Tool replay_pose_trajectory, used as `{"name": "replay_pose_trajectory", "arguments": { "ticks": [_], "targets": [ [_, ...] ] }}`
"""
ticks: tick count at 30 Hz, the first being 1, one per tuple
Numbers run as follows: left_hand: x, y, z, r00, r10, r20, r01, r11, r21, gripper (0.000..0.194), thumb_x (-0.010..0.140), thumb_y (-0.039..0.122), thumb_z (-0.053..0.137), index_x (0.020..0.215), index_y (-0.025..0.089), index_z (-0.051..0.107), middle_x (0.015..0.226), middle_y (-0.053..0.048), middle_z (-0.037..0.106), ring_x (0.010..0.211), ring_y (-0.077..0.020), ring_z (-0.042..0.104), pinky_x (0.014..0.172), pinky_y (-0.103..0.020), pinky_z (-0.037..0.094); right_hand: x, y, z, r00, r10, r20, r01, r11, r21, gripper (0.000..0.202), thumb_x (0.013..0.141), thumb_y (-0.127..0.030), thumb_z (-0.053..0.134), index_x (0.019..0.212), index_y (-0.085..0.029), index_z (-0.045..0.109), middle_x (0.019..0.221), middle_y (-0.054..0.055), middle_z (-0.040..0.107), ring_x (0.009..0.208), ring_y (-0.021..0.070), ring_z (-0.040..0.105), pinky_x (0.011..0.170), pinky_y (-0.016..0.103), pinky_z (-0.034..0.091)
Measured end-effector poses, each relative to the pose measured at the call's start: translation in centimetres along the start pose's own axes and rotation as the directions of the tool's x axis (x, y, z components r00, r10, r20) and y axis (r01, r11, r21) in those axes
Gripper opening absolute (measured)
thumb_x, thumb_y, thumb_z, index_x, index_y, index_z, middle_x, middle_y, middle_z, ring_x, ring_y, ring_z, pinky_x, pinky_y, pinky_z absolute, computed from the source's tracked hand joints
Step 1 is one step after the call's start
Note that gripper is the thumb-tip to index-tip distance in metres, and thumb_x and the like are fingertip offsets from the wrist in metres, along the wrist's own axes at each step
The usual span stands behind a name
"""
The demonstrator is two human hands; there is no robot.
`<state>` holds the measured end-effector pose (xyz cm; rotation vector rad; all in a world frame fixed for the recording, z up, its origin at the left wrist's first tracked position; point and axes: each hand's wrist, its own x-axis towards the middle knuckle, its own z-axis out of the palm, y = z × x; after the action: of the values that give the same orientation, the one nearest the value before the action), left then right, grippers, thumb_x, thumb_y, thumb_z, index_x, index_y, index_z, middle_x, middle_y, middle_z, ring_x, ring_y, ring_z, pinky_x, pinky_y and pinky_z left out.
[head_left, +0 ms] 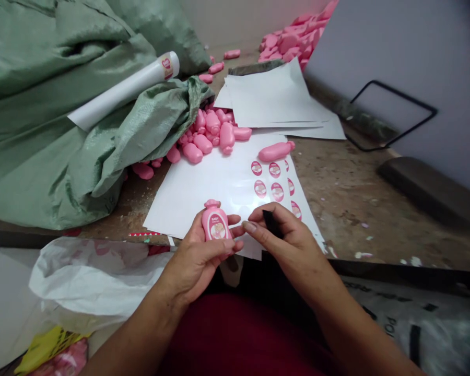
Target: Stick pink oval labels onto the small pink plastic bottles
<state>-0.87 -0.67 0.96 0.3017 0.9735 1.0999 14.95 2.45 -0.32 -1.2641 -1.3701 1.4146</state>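
My left hand [196, 256] is closed around a small pink bottle [214, 223], upright with its oval "BABY" label turned toward me. Close by on the right, my right hand [292, 243] has its thumb and forefinger pinched together. A small flat black piece [272, 224] is tucked in the fingers of that hand; its kind is unclear. Under and beyond both hands lies a white sticker sheet [207, 183] with several oval pink labels [274, 169] along its right side. One pink bottle without a visible label [274, 151] lies on the sheet's far edge.
A green woven sack [43, 130] fills the left, pink bottles [212, 122] spilling from its mouth. On it rests a rolled white sheet [121, 94]. White sheets [272, 99] lie behind. More bottles [292, 42] are heaped far back. A black wire frame [395, 94] stands at right.
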Motion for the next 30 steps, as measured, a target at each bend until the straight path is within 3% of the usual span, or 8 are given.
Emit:
{"name": "replay_pose_trajectory", "arguments": {
  "ticks": [4, 11, 15, 17, 19, 23, 25, 30],
  "targets": [
    [-0.5, -0.1, -0.2, 0.994, -0.051, 0.1, 0.048, 0.998, 0.028, 0.075, 0.065, -0.003, 0.073, 0.129, 0.027, 0.048, 0.112, -0.001, 0.067, 0.104, -0.015, 0.065, 0.098, -0.03, 0.048, 0.4, -0.3, 0.5, 0.999, -0.001, 0.054, -0.001, 1.0, 0.023, 0.024, 0.079, -0.043, 0.07, 0.088, -0.024, 0.059, 0.079, -0.002, 0.06, 0.073, 0.0159, 0.058, 0.065, 0.029, 0.046],
    [-0.8, -0.4, 0.0, 0.982, -0.077, 0.173, 0.047, 0.984, 0.17, 0.065, 0.068, 0.005, 0.075, 0.127, 0.025, 0.054, 0.114, -0.003, 0.065, 0.098, -0.0153, 0.065, 0.084, -0.028, 0.054, 0.9, -0.5, 0.9, 0.993, 0.006, 0.122, -0.002, 1.0, -0.027, 0.025, 0.076, -0.044, 0.072, 0.081, -0.022, 0.061, 0.074, -0.002, 0.06, 0.065, 0.0141, 0.052, 0.058, 0.027, 0.043],
    [-2.2, 1.1, -3.2, 0.984, -0.107, 0.143, 0.039, 0.91, 0.413, 0.053, 0.076, 0.031, 0.078, 0.125, 0.023, 0.058, 0.105, -0.006, 0.071, 0.095, -0.0208, 0.07, 0.081, -0.03, 0.056, 1.1, -0.6, 0.4, 0.997, -0.06, 0.054, 0.063, 0.996, -0.06, 0.026, 0.077, -0.046, 0.07, 0.075, -0.022, 0.06, 0.069, -0.002, 0.057, 0.065, 0.0139, 0.052, 0.061, 0.027, 0.043],
    [-3.8, 2.6, -6.7, 0.997, -0.036, 0.069, -0.021, 0.73, 0.683, 0.045, 0.081, 0.039, 0.073, 0.123, 0.024, 0.063, 0.108, -0.007, 0.073, 0.1, -0.0226, 0.07, 0.091, -0.033, 0.055, 1.4, -0.7, -0.4, 0.997, -0.08, 0.003, 0.08, 0.988, -0.131, 0.025, 0.078, -0.046, 0.068, 0.075, -0.022, 0.061, 0.068, -0.002, 0.056, 0.065, 0.0146, 0.051, 0.06, 0.027, 0.042],
    [-5.3, 4.3, -10.7, 0.991, 0.131, 0.002, -0.058, 0.428, 0.902, 0.04, 0.085, 0.04, 0.068, 0.124, 0.029, 0.066, 0.121, -0.005, 0.072, 0.116, -0.0265, 0.066, 0.104, -0.038, 0.051, 1.8, -0.6, -1.7, 0.994, -0.098, -0.048, 0.087, 0.977, -0.195, 0.027, 0.08, -0.049, 0.064, 0.075, -0.023, 0.061, 0.068, -0.001, 0.057, 0.064, 0.0157, 0.053, 0.06, 0.028, 0.044],
    [-5.6, 7.4, -15.0, 0.923, 0.383, 0.033, -0.022, -0.035, 0.999, 0.044, 0.082, 0.046, 0.068, 0.124, 0.035, 0.069, 0.124, -0.003, 0.074, 0.112, -0.0284, 0.07, 0.096, -0.037, 0.056, 2.6, 0.7, -3.8, 0.983, -0.148, -0.11, 0.105, 0.94, -0.323, 0.033, 0.085, -0.055, 0.058, 0.082, -0.023, 0.063, 0.074, 0.002, 0.063, 0.069, 0.0185, 0.059, 0.063, 0.029, 0.048],
    [-3.9, 8.5, -13.5, 0.887, 0.448, 0.11, -0.038, -0.167, 0.985, 0.039, 0.086, 0.047, 0.062, 0.121, 0.032, 0.07, 0.116, -0.003, 0.076, 0.103, -0.0255, 0.073, 0.088, -0.033, 0.059, 2.9, 1.6, -4.1, 0.981, -0.162, -0.109, 0.109, 0.918, -0.382, 0.034, 0.087, -0.057, 0.057, 0.087, -0.024, 0.064, 0.075, 0.002, 0.065, 0.069, 0.0192, 0.061, 0.063, 0.029, 0.048],
    [5.7, 11.5, -5.0, 0.773, 0.562, 0.294, -0.125, -0.319, 0.939, 0.033, 0.086, 0.023, 0.051, 0.11, 0.019, 0.074, 0.108, -0.012, 0.075, 0.103, -0.0281, 0.069, 0.094, -0.04, 0.053, 2.9, 3.4, -2.9, 0.965, -0.218, -0.147, 0.127, 0.877, -0.463, 0.029, 0.089, -0.054, 0.057, 0.091, -0.026, 0.067, 0.079, 0.001, 0.071, 0.072, 0.0209, 0.064, 0.069, 0.032, 0.048]
  ]
}}
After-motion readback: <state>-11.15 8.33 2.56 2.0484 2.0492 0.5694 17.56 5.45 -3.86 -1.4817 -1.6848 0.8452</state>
